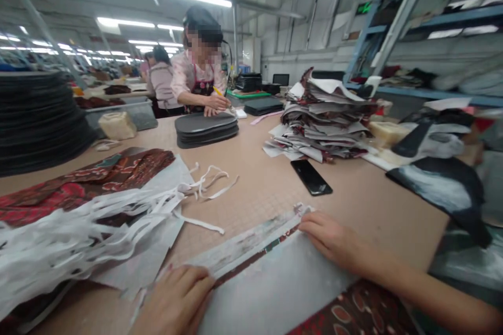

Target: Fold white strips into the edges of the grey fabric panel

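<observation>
White cloth (271, 285) is lying on the bench (365, 204), its patterned strip (257, 256) running between both hands. The left hand (178, 296) is resting, fingers bent together, on the near end; the right hand (332, 241) is curling over the far end, near a phone (312, 177). Whether either grip is pinching, I cannot tell.

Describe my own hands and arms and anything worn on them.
The left hand and right hand are ungloved, with no rings visible. The right forearm is bare, showing no sleeve, watch or bracelet within the frame. The left forearm is out of frame, so any sleeve is unseen.
</observation>
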A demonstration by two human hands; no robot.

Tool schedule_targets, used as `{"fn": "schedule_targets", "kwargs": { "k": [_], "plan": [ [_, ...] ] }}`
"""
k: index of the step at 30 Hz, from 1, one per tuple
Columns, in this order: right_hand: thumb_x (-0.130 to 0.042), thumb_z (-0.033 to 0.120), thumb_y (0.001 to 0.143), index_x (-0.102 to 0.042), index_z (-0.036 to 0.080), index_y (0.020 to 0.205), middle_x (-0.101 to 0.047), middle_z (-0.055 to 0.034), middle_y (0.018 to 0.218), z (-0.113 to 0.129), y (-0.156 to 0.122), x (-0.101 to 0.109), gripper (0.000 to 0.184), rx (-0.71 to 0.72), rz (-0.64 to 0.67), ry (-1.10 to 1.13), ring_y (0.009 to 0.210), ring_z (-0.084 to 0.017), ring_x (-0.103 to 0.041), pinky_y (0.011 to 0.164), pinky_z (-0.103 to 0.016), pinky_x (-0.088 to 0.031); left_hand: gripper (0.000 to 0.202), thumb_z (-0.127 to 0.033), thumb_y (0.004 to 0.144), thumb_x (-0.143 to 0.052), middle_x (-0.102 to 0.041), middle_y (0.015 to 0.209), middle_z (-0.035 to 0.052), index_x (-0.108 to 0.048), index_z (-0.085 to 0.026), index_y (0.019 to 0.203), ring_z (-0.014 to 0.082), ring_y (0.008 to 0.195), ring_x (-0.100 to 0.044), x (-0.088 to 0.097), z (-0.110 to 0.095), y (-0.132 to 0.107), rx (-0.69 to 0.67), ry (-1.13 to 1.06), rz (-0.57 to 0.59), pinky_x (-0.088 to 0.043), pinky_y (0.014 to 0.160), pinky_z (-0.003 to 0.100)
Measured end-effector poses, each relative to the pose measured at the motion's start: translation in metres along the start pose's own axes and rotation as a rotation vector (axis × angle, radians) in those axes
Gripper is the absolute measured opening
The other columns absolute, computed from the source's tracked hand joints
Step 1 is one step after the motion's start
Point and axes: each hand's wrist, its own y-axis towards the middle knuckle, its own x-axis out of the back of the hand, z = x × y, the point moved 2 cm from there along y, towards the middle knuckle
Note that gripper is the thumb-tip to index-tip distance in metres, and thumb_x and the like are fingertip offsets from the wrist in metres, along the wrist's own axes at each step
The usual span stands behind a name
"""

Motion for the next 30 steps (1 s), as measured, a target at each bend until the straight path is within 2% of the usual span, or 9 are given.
{"fn": "schedule_targets", "kwargs": {
  "k": [3, 6, 8, 11, 16, 22, 26, 30],
  "plan": [
    [-0.036, 0.009, 0.090, -0.060, 0.014, 0.098, -0.058, -0.0105, 0.097, -0.023, -0.006, -0.001, 0.026, -0.073, -0.095, 0.050, 0.093, -0.020, -0.053, 0.083, -0.035, -0.046, 0.026, -0.017, 0.095, -0.033, -0.063, 0.092, 0.0031, -0.058, -0.020, 0.102, 0.0161, 0.079, -0.057, -0.030, -0.023, 0.061, -0.051, -0.205, 0.076, -0.046, 0.069, 0.026],
    [-0.038, 0.007, 0.088, -0.060, 0.015, 0.093, -0.058, -0.0087, 0.092, -0.037, -0.009, -0.012, 0.024, -0.120, -0.167, 0.078, 0.090, -0.019, -0.053, 0.082, -0.035, -0.045, 0.018, -0.013, 0.090, -0.047, -0.061, 0.094, 0.0025, -0.058, -0.020, 0.102, 0.0179, 0.081, -0.056, -0.067, -0.042, 0.113, -0.075, -0.263, 0.178, -0.047, 0.071, 0.029],
    [-0.040, 0.006, 0.086, -0.061, 0.015, 0.090, -0.058, -0.0082, 0.090, -0.041, -0.010, -0.019, 0.023, -0.131, -0.221, 0.090, 0.090, -0.020, -0.052, 0.081, -0.035, -0.045, 0.015, -0.013, 0.088, -0.051, -0.060, 0.092, 0.0028, -0.060, -0.019, 0.098, 0.0186, 0.081, -0.055, -0.089, -0.051, 0.138, -0.082, -0.232, 0.206, -0.048, 0.072, 0.031],
    [-0.043, 0.005, 0.085, -0.061, 0.014, 0.088, -0.058, -0.0082, 0.090, -0.045, -0.011, -0.028, 0.021, -0.160, -0.282, 0.106, 0.089, -0.020, -0.051, 0.080, -0.035, -0.045, 0.019, -0.012, 0.087, -0.049, -0.060, 0.089, 0.0052, -0.060, -0.017, 0.102, 0.0206, 0.079, -0.054, -0.112, -0.059, 0.161, -0.090, -0.168, 0.198, -0.048, 0.070, 0.033],
    [-0.047, 0.000, 0.082, -0.061, 0.013, 0.083, -0.057, -0.0064, 0.085, -0.049, -0.008, -0.030, 0.019, -0.235, -0.284, 0.158, 0.086, -0.018, -0.051, 0.080, -0.032, -0.043, 0.023, -0.012, 0.088, -0.047, -0.058, 0.089, 0.0086, -0.060, -0.013, 0.107, 0.0245, 0.081, -0.052, -0.123, -0.066, 0.173, -0.086, -0.120, 0.195, -0.047, 0.070, 0.038],
    [-0.053, 0.004, 0.083, -0.060, 0.012, 0.078, -0.057, -0.0045, 0.081, -0.047, 0.001, -0.019, 0.011, -0.346, -0.216, 0.191, 0.080, -0.015, -0.052, 0.074, -0.026, -0.041, 0.029, -0.010, 0.087, -0.047, -0.059, 0.093, 0.0101, -0.056, -0.012, 0.115, 0.0259, 0.083, -0.052, -0.120, -0.070, 0.174, -0.087, -0.080, 0.227, -0.047, 0.072, 0.040],
    [-0.056, 0.005, 0.078, -0.057, 0.012, 0.072, -0.054, -0.0015, 0.074, -0.050, 0.009, -0.016, 0.010, -0.425, -0.174, 0.185, 0.070, -0.013, -0.050, 0.063, -0.022, -0.037, 0.029, -0.010, 0.087, -0.047, -0.059, 0.096, 0.0103, -0.056, -0.013, 0.115, 0.0259, 0.085, -0.053, -0.118, -0.070, 0.175, -0.080, -0.065, 0.255, -0.047, 0.071, 0.039],
    [-0.055, 0.006, 0.074, -0.056, 0.014, 0.069, -0.054, -0.0013, 0.072, -0.059, 0.021, -0.017, 0.009, -0.460, -0.092, 0.155, 0.068, -0.013, -0.048, 0.060, -0.023, -0.033, 0.033, -0.009, 0.087, -0.047, -0.059, 0.099, 0.0106, -0.054, -0.013, 0.119, 0.0265, 0.088, -0.053, -0.119, -0.071, 0.175, -0.063, -0.054, 0.291, -0.046, 0.074, 0.039]
  ]
}}
